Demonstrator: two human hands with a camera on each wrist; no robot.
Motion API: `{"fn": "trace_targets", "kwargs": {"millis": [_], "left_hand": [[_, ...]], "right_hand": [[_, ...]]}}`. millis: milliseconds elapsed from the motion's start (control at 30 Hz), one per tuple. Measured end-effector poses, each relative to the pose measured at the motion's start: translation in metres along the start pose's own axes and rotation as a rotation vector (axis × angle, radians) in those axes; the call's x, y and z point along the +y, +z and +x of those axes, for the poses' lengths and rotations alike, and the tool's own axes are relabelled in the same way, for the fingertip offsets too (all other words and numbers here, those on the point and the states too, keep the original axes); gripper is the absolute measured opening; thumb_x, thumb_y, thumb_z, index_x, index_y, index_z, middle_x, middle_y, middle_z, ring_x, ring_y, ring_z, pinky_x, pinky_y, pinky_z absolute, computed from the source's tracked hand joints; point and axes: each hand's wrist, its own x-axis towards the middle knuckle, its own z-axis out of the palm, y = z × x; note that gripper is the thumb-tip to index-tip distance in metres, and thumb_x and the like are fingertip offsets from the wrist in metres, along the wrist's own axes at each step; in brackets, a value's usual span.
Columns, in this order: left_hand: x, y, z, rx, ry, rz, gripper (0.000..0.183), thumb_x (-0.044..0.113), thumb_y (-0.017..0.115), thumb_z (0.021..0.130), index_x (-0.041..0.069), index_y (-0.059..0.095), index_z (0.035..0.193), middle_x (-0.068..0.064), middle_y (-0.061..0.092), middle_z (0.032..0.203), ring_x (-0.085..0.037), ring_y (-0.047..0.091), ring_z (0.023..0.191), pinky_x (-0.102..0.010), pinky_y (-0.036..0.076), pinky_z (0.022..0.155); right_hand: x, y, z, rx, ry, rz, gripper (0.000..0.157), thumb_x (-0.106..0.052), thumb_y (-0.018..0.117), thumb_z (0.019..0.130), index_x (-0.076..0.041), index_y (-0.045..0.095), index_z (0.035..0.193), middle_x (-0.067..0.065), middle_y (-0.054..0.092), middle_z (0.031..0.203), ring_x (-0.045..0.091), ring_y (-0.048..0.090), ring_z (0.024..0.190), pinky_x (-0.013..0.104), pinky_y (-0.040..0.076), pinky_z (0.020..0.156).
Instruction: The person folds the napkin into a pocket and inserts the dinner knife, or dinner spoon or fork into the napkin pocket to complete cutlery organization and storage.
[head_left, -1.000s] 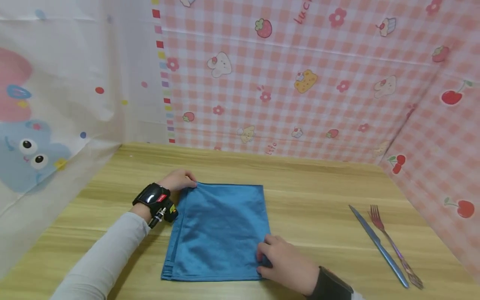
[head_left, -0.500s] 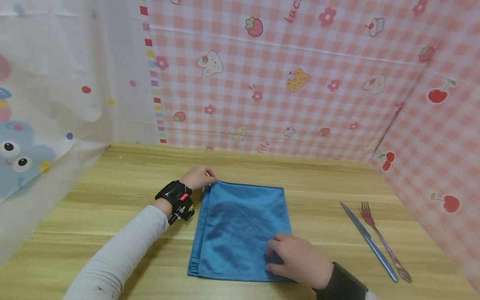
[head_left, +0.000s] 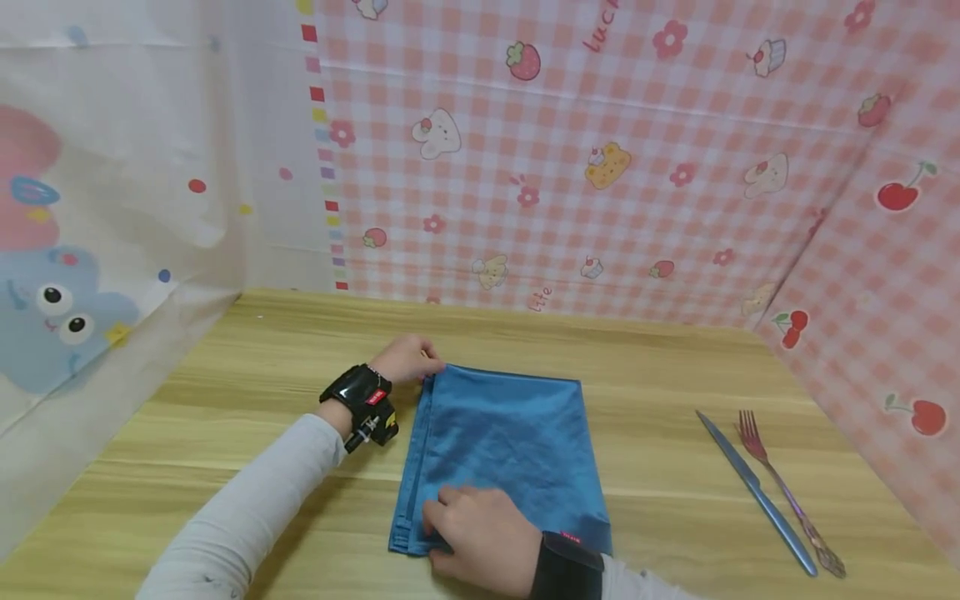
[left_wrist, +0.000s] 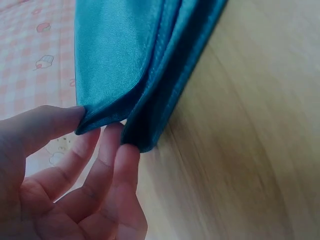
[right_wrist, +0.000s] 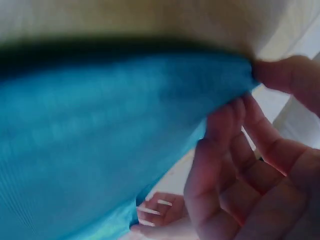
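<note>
A folded blue satin napkin (head_left: pixel 517 442) lies on the wooden table, its layered folds along the left edge. At its far left corner my left hand (head_left: pixel 408 360) pinches the cloth; the left wrist view shows the thumb and fingers (left_wrist: pixel 129 165) on that corner, with the layers parting slightly. My right hand (head_left: pixel 483 533) is over the near left part of the napkin. In the right wrist view, its thumb and fingertips (right_wrist: pixel 275 72) pinch a corner of the cloth. Part of the near edge is hidden beneath the right hand and wrist strap.
To the right, a table knife (head_left: pixel 757 492) and a fork (head_left: pixel 787 492) lie side by side on the table (head_left: pixel 645 417). A pink checked cloth wall (head_left: pixel 555 150) closes the back and right, and a white printed sheet (head_left: pixel 150 100) the left.
The napkin has shifted right along the table with my left hand still at its far left corner. My right hand has gone from the near right side to the near left corner.
</note>
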Motion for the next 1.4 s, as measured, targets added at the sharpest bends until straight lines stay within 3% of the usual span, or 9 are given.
{"fn": "trace_targets", "kwargs": {"millis": [233, 367, 567, 733, 867, 1067, 1200, 1400], "left_hand": [[0.007, 0.0, 0.0, 0.03, 0.012, 0.038, 0.016, 0.021, 0.059, 0.084, 0.004, 0.06, 0.082, -0.002, 0.057, 0.065, -0.01, 0.049, 0.057, -0.021, 0.035, 0.051], [0.008, 0.0, 0.001, 0.019, 0.01, 0.026, 0.016, 0.02, 0.058, 0.086, 0.003, 0.059, 0.086, -0.006, 0.061, 0.07, -0.013, 0.054, 0.06, -0.021, 0.038, 0.053], [0.006, -0.004, 0.004, -0.013, -0.001, -0.101, 0.019, 0.019, 0.054, 0.09, 0.002, 0.057, 0.099, -0.013, 0.063, 0.092, -0.018, 0.063, 0.073, -0.031, 0.052, 0.07], [0.005, -0.008, 0.003, -0.036, -0.018, -0.149, 0.019, 0.017, 0.051, 0.092, 0.001, 0.054, 0.101, -0.015, 0.059, 0.104, -0.022, 0.065, 0.08, -0.037, 0.052, 0.078], [-0.002, -0.009, 0.002, -0.051, -0.031, -0.146, 0.019, 0.017, 0.048, 0.092, 0.0, 0.053, 0.1, -0.011, 0.057, 0.095, -0.019, 0.061, 0.077, -0.031, 0.05, 0.07], [-0.012, -0.007, 0.001, -0.041, -0.009, -0.008, 0.017, 0.015, 0.046, 0.092, 0.001, 0.053, 0.096, -0.004, 0.051, 0.075, -0.014, 0.048, 0.064, -0.023, 0.035, 0.054], [-0.015, -0.004, 0.001, -0.037, -0.016, 0.013, 0.013, 0.013, 0.047, 0.092, 0.002, 0.052, 0.095, -0.006, 0.051, 0.081, -0.015, 0.049, 0.068, -0.023, 0.038, 0.058], [-0.017, 0.0, 0.002, -0.043, -0.036, -0.009, 0.01, 0.009, 0.049, 0.092, 0.001, 0.051, 0.096, -0.014, 0.055, 0.098, -0.018, 0.055, 0.074, -0.024, 0.047, 0.061]], "right_hand": [[0.0, 0.001, -0.001, -0.004, 0.03, 0.097, 0.012, -0.024, 0.067, 0.079, -0.025, 0.056, 0.075, -0.016, 0.05, 0.068, -0.006, 0.042, 0.058, 0.012, 0.033, 0.05], [0.001, -0.005, -0.003, -0.003, 0.075, 0.15, 0.012, -0.021, 0.067, 0.078, -0.025, 0.056, 0.074, -0.017, 0.05, 0.067, -0.006, 0.041, 0.056, 0.012, 0.034, 0.05], [0.002, -0.031, -0.004, 0.12, 0.127, 0.148, 0.012, -0.02, 0.067, 0.077, -0.023, 0.056, 0.073, -0.014, 0.048, 0.066, -0.003, 0.04, 0.055, 0.012, 0.032, 0.048], [0.001, -0.044, -0.001, 0.191, 0.129, 0.14, 0.013, -0.021, 0.067, 0.077, -0.023, 0.055, 0.073, -0.014, 0.045, 0.065, -0.002, 0.039, 0.054, 0.013, 0.03, 0.047], [-0.004, -0.041, 0.002, 0.2, 0.078, 0.137, 0.012, -0.02, 0.067, 0.079, -0.023, 0.056, 0.074, -0.014, 0.048, 0.066, -0.003, 0.039, 0.056, 0.011, 0.03, 0.049], [-0.016, -0.028, 0.012, 0.191, -0.026, 0.057, 0.012, -0.019, 0.067, 0.079, -0.023, 0.056, 0.075, -0.015, 0.05, 0.068, -0.005, 0.041, 0.058, 0.009, 0.03, 0.05], [-0.021, -0.017, 0.019, 0.175, -0.059, 0.01, 0.013, -0.021, 0.068, 0.079, -0.024, 0.055, 0.074, -0.015, 0.05, 0.067, -0.005, 0.042, 0.057, 0.01, 0.03, 0.048], [-0.024, -0.003, 0.025, 0.096, -0.063, 0.033, 0.014, -0.022, 0.066, 0.082, -0.022, 0.055, 0.075, -0.014, 0.049, 0.066, -0.005, 0.042, 0.055, 0.011, 0.029, 0.046]]}}
